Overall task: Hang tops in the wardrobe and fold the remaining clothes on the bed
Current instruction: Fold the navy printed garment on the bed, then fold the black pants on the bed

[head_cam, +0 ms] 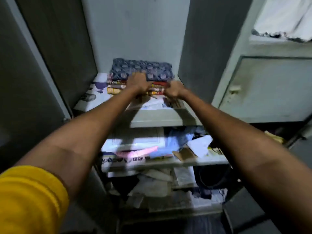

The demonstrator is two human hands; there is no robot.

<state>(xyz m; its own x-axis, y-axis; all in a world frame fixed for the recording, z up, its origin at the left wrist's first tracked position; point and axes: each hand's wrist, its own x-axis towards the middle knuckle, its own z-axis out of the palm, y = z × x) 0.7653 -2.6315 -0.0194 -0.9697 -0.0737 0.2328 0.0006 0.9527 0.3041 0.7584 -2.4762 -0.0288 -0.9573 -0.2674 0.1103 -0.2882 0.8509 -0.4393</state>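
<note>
We reach both arms into the open wardrobe [55,53], where a stack of folded clothes [141,76] sits on the upper shelf [160,118] with a blue patterned piece on top. Our left hand [137,84] grips the front edge of the stack near its top, fingers curled into the fabric. Our right hand [173,91] clutches the lower layers just beside it, at the stack's right front corner.

Stack [135,85]: folded clothes piled flat on the upper shelf [158,118] of the wardrobe [135,31], toward its back wall.
Top piece [143,69]: dark blue printed cloth, folded, lying level.
Lower pieces: red, pink and yellow folded edges facing outward.
Hands: left hand [137,82] and right hand [173,91] at the stack's front edge; grip unclear.
</note>
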